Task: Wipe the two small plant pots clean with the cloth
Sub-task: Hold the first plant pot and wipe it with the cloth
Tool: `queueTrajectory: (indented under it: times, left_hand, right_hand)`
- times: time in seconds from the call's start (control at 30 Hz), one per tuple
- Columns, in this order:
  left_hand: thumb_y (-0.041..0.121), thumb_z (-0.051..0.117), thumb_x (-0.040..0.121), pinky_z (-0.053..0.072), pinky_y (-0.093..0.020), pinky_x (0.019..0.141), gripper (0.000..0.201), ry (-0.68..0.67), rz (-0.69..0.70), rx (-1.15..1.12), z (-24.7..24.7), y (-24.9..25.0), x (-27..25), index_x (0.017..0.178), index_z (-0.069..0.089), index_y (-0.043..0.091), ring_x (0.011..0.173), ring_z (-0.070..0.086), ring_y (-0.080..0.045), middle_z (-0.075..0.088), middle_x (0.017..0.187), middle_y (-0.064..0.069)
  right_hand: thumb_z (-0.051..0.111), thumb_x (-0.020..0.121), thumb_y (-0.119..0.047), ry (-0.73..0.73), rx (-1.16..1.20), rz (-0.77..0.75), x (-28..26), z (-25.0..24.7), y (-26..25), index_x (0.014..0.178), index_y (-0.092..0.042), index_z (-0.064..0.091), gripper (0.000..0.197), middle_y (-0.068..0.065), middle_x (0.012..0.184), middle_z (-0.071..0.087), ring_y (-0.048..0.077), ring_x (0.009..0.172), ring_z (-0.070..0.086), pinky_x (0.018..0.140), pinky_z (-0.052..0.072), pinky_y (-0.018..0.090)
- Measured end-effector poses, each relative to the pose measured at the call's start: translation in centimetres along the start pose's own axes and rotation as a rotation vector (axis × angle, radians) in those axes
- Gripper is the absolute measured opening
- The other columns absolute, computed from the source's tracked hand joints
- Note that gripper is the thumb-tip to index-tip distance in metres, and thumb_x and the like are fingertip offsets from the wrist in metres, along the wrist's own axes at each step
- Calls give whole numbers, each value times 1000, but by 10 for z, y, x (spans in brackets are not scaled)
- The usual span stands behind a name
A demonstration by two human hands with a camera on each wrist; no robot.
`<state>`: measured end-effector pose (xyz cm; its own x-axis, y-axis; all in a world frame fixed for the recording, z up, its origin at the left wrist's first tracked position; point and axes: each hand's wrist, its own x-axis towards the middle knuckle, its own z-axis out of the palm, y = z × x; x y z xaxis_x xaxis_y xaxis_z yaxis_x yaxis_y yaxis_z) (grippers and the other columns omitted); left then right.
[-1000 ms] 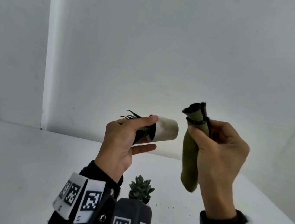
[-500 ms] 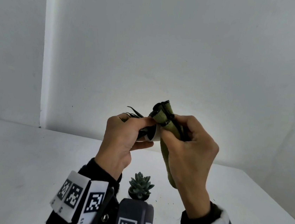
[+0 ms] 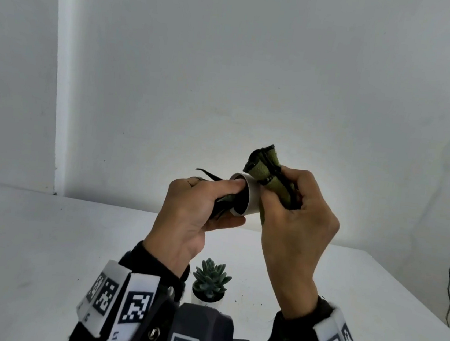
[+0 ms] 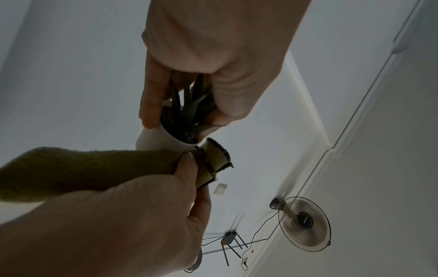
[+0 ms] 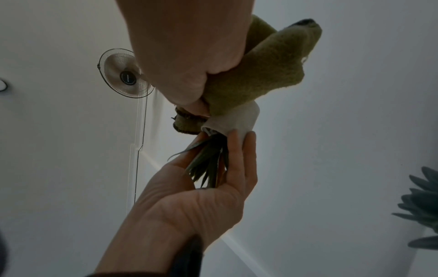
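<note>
Both hands are raised well above the white worktop [image 3: 42,233], clear of its edges. Left hand [image 3: 191,211] pinches the rim of 1 white pot [image 3: 251,198], tipped sideways. Right hand [image 3: 293,228] clutches the bunched olive cloth [image 3: 271,175] against the pot's side. The succulent pot [image 3: 209,283] stands on the worktop below.

The head view is bright and soft, with a glow on the wall [image 3: 252,117] behind the hands, while both wrist views are dim, grey and bent at the edges.
</note>
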<state>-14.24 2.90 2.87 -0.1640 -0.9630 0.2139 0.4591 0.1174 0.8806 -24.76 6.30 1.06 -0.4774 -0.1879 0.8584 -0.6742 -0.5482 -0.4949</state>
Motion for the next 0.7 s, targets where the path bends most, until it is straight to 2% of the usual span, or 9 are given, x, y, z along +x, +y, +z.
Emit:
queueTrajectory:
  times: [0.13, 0.23, 0.37, 0.4, 0.47, 0.5, 0.57, 0.63, 0.7]
  left_hand:
    - [1, 74, 74, 60, -43, 56, 14, -30, -38, 5, 2, -2, -2, 75, 61, -5, 59, 63, -29, 64, 67, -16]
    - [0, 75, 73, 60, -41, 54, 17, -22, -16, 12, 0, -2, 0, 69, 58, -3, 56, 64, -26, 63, 58, -11]
    - [-1, 75, 73, 60, -41, 54, 20, -19, 4, 42, -2, 1, 0, 64, 56, -1, 52, 63, -23, 62, 56, -10]
    - [-1, 75, 73, 60, -41, 54, 20, -12, 9, 55, -3, 1, 0, 64, 57, -1, 53, 64, -24, 62, 58, -11]
    - [-1, 75, 73, 60, -42, 54, 20, 9, 19, 73, -5, 3, 1, 65, 57, -1, 55, 65, -25, 63, 61, -12]
    - [-1, 75, 73, 60, -43, 54, 19, 18, 22, 78, -7, 3, 2, 66, 57, -1, 55, 65, -26, 64, 61, -12]
    - [-1, 75, 74, 59, -42, 54, 18, 28, 19, 82, -10, 5, 3, 67, 58, -2, 52, 65, -26, 64, 59, -11]
    - [0, 74, 75, 60, -43, 55, 17, 24, -6, 66, -11, 5, 3, 68, 59, -2, 49, 64, -25, 63, 56, -10]
    - [1, 74, 75, 60, -45, 57, 18, 10, -34, 35, -11, 7, 2, 64, 60, 0, 50, 63, -25, 62, 57, -10]
  right_hand:
    - [65, 73, 1, 18, -7, 19, 3, -4, 3, 89, -15, 67, 23, -8, 70, 61, 10, 62, 50, 56, 36, 10]
    - [65, 73, 3, 26, -30, 21, 7, -6, 7, 89, -13, 67, 23, -5, 71, 62, 10, 65, 51, 57, 36, 6]
    - [66, 74, -1, 45, -43, 56, 10, -9, 11, 89, -15, 67, 20, -7, 75, 64, 11, 66, 54, 60, 38, 8]
    - [66, 76, -4, 38, -20, 117, 11, -10, 12, 88, -17, 66, 18, -12, 75, 63, 10, 69, 56, 63, 41, 11]
    - [68, 78, -9, 37, 84, 285, 14, -12, 17, 84, -18, 65, 12, -14, 76, 65, 8, 74, 62, 71, 51, 28]
    - [69, 78, -9, 38, 179, 365, 16, -14, 19, 84, -17, 66, 10, -9, 77, 67, 13, 75, 65, 74, 55, 36]
    - [70, 79, -5, 14, 390, 451, 21, -17, 15, 85, -13, 67, 10, 4, 82, 71, 24, 75, 71, 75, 58, 46]
    - [72, 78, -4, -89, 436, 392, 26, -20, 10, 86, -14, 70, 13, 8, 86, 72, 27, 81, 71, 76, 57, 46]
    - [72, 77, -1, -233, 427, 300, 26, -21, 3, 85, -17, 71, 18, 3, 84, 73, 20, 79, 68, 71, 54, 37]
